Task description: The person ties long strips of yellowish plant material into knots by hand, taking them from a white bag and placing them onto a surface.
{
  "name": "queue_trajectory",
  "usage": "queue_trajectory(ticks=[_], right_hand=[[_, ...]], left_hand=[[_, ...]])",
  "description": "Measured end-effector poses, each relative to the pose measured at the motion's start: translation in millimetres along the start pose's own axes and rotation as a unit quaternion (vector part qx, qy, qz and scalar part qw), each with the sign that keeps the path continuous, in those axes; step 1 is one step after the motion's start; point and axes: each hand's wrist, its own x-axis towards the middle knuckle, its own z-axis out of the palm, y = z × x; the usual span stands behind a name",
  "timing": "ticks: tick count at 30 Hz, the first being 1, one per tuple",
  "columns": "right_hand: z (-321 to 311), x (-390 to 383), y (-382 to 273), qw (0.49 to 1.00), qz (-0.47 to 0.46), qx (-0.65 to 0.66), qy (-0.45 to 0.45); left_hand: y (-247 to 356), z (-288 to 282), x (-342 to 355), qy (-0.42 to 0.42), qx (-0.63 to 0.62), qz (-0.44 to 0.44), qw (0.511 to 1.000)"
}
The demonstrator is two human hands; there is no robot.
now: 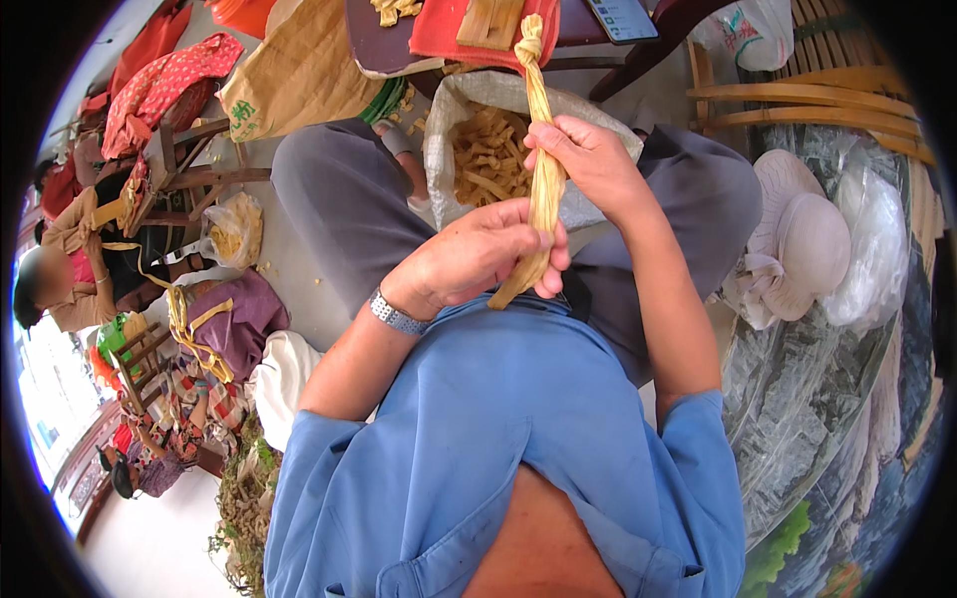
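A long yellow bundle of dried, folded strips [536, 100], knotted at its top end, stands almost upright above my lap. My left hand [478, 254], with a metal watch at its wrist, grips the lower part of it with fingers wrapped round. My right hand [583, 164] holds it higher up, thumb pressed on the front. Behind both hands, between my knees, an open white woven sack [449, 130] holds many short yellow pieces [483, 159].
A dark red chair [369, 30] bears a red cloth and a phone [620, 20]. At right lie a pale hat [807, 239], plastic sheeting [768, 419] and bamboo furniture [797, 105]. At left, other people [80, 259] sit among wooden chairs, bags and cloths [234, 319].
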Motion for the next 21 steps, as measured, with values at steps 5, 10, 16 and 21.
queue_trajectory(ticks=[5, 10, 16, 21], right_hand=[[-1, -8, 44, 0.988, 0.02, -0.147, 0.043], [19, -35, 58, 0.969, -0.096, -0.208, 0.088], [46, -92, 43, 0.889, -0.331, -0.304, 0.089], [52, -105, 42, 0.797, -0.441, -0.397, 0.108]], left_hand=[[-16, -11, -7, -0.002, -0.114, 0.003, 0.993], [-12, -15, -13, 0.046, -0.128, 0.08, 0.987], [-27, -37, -1, 0.078, -0.177, 0.162, 0.968], [-38, -38, 4, 0.112, -0.157, 0.159, 0.968]])
